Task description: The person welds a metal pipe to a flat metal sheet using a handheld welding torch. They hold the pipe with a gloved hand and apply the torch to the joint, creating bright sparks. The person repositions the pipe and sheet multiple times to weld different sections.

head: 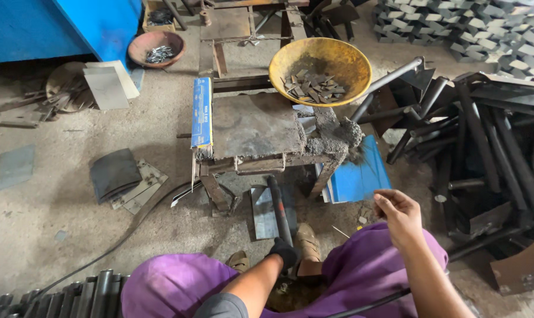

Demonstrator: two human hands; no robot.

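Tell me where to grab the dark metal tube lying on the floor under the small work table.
Grip the dark metal tube along its bare middle, from above. It lies flat, running from under the rusty metal work table toward the gloved left hand, which already covers its near end.

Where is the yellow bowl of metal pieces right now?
In the head view the yellow bowl sits top centre, at the far right corner of the small metal worktable, left of the pile of black metal tubes.
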